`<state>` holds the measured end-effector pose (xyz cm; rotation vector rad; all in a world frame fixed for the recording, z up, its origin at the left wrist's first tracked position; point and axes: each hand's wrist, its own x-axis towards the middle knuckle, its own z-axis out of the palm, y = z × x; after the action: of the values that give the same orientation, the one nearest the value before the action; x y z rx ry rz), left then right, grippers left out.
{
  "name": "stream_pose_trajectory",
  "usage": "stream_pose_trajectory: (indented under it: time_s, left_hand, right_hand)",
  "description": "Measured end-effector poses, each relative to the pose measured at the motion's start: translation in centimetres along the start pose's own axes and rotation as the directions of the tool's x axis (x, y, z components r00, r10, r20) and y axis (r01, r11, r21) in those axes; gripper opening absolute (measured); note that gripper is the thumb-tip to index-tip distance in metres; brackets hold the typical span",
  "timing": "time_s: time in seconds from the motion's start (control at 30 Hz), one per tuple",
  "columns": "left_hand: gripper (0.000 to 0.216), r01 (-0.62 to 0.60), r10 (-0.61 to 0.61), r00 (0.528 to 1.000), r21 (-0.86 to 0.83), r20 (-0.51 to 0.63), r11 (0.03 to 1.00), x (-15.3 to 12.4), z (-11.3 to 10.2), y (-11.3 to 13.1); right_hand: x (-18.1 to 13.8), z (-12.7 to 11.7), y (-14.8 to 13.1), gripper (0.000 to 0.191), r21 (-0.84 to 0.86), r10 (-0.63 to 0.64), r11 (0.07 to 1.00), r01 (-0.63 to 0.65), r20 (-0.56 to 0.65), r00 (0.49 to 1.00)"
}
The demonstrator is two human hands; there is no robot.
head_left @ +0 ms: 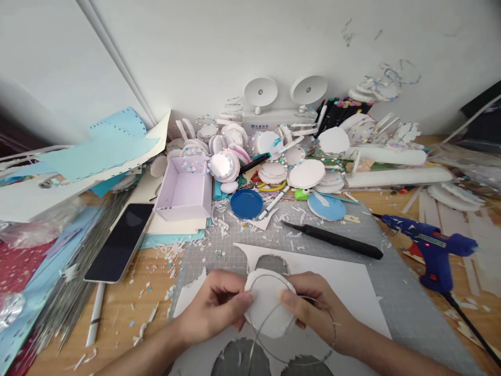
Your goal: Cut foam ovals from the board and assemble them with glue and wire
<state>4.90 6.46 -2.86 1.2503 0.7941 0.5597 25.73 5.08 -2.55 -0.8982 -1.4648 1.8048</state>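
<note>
Between both hands is a round white foam disc point(270, 313), tilted up above the mat. My left hand point(219, 303) pinches its left edge, thumb on the face and fingers behind. On the right edge, my right hand point(317, 308) presses its thumb over a thin grey wire point(270, 316) that curves along the disc's rim and loops down in front of it. Beneath the hands lies a white sheet point(336, 282) with round holes cut out. A black craft knife point(336, 240) rests on the grey cutting mat point(242, 235) beyond the sheet.
A blue glue gun point(434, 245) with a red light and cord stands at right. A phone point(121, 243) and a lilac box point(183, 188) are at left, near thin wires point(82, 266). White discs point(307, 174), a blue lid point(246, 203) and markers point(340, 115) crowd the back.
</note>
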Motion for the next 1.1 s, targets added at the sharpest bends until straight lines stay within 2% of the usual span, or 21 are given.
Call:
stream_pose_trajectory:
  time_s: [0.13, 0.33, 0.43, 0.53, 0.67, 0.77, 0.93, 1.1]
  left_hand:
    - [0.056, 0.011, -0.011, 1.0, 0.01, -0.027, 1.0, 0.1, -0.1, 0.0]
    - [0.058, 0.02, -0.025, 0.998, -0.091, -0.059, 0.996, 0.1, 0.1, -0.7]
    - [0.051, 0.007, -0.015, 0.997, -0.105, -0.08, 0.994, 0.2, 0.2, -0.5]
    - [0.044, 0.027, -0.031, 0.998, -0.069, -0.057, 0.997, 0.3, 0.2, 0.1]
    - [0.052, 0.054, -0.049, 0.996, 0.054, -0.081, 0.997, 0.1, 0.4, 0.5]
    - [0.052, 0.04, -0.032, 0.993, 0.072, -0.114, 0.997, 0.0, 0.4, 0.3]
    - [0.057, -0.001, -0.001, 0.987, -0.009, -0.161, 1.0, 0.3, 0.4, -0.5]
    - [0.061, -0.083, 0.076, 0.989, -0.048, -0.124, 0.995, 0.4, 0.2, -0.6]
  right_hand:
    - [0.1, 0.1, -0.1, 0.045, -0.039, -0.005, 0.999, 0.004, -0.012, 1.0]
    - [-0.1, -0.2, 0.4, 0.049, -0.024, 0.11, 0.993, -0.112, -0.076, 0.991]
    - [-0.1, -0.2, 0.5, 0.05, -0.009, 0.124, 0.992, -0.125, -0.075, 0.989]
    - [0.0, 0.0, 0.3, 0.049, -0.024, 0.089, 0.996, -0.09, -0.06, 0.994]
    - [-0.1, 0.2, -0.1, 0.049, -0.088, 0.072, 0.993, -0.081, -0.103, 0.992]
    - [-0.2, 0.3, -0.3, 0.051, -0.119, 0.062, 0.99, -0.075, -0.108, 0.992]
    - [-0.1, 0.0, 0.2, 0.05, -0.098, 0.052, 0.993, -0.065, -0.125, 0.991]
    - [0.1, -0.1, 1.0, 0.051, -0.051, 0.067, 0.996, -0.076, -0.166, 0.984]
